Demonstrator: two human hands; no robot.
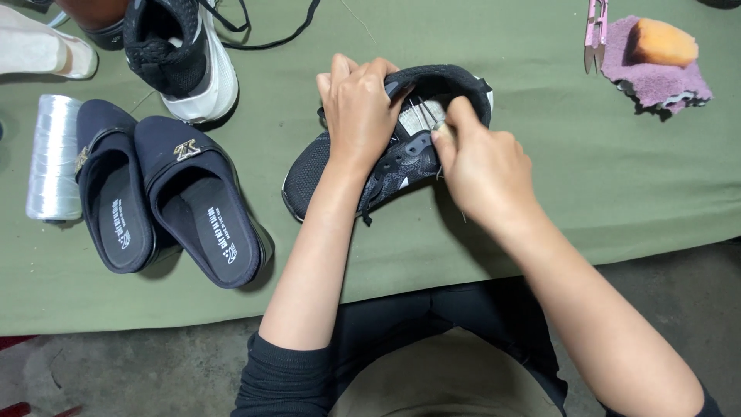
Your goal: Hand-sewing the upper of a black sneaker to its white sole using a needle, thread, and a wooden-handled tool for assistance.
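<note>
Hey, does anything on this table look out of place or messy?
Mostly tidy. A loose black lace trails across the green cloth beside the black and white sneaker. The black sneaker lies on its side, held by the left hand and right hand.

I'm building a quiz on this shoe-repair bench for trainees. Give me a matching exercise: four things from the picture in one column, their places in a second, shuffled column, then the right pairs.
Things
1. black sneaker
2. spool of white thread
3. orange sponge
4. pair of dark slippers

Places
A. far right, on a purple cloth
B. far left edge of the green table cover
C. held between the left hand and right hand
D. just right of the spool, open ends toward the person

Pairs: 1-C, 2-B, 3-A, 4-D
</note>
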